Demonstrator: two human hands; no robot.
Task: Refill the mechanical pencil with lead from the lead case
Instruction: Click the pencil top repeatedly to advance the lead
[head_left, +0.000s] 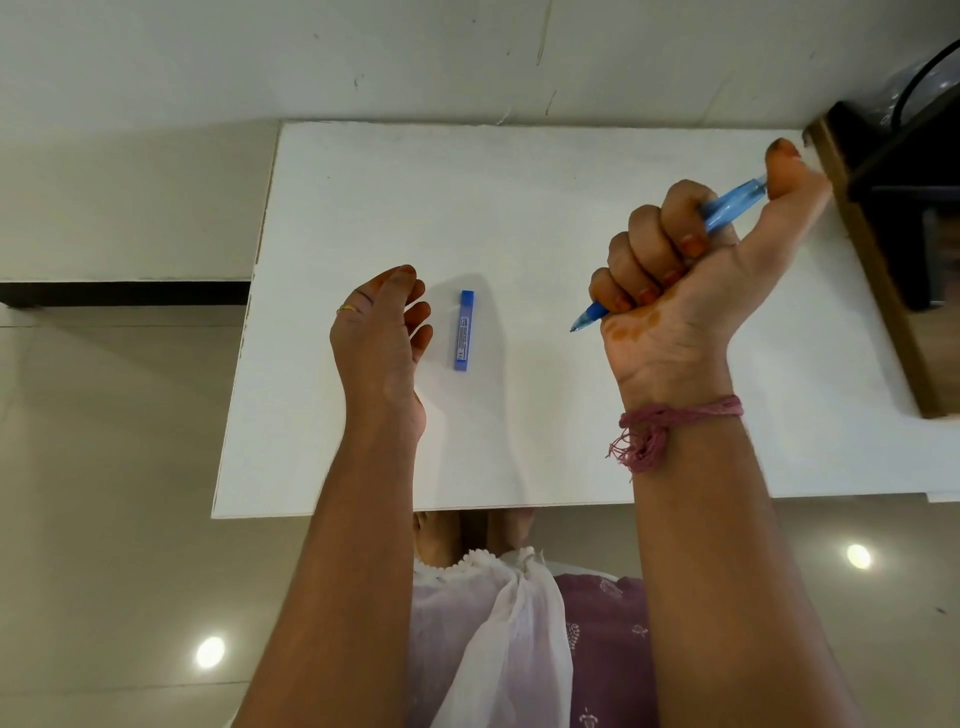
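Observation:
My right hand (691, 260) grips a translucent blue mechanical pencil (730, 205) in a fist above the white table (519, 208). The pencil's tip points down-left and my thumb rests on its top end. A slim blue lead case (463, 330) lies flat on the table, roughly upright in the view. My left hand (382, 332) hovers just left of the case with relaxed, loosely curled fingers, holding nothing and not touching it.
A dark object with a brown wooden edge (872, 260) stands along the table's right side, close to my right hand. The table's near edge (415, 512) runs just beyond my forearms. Glossy beige floor tiles (104, 467) lie to the left.

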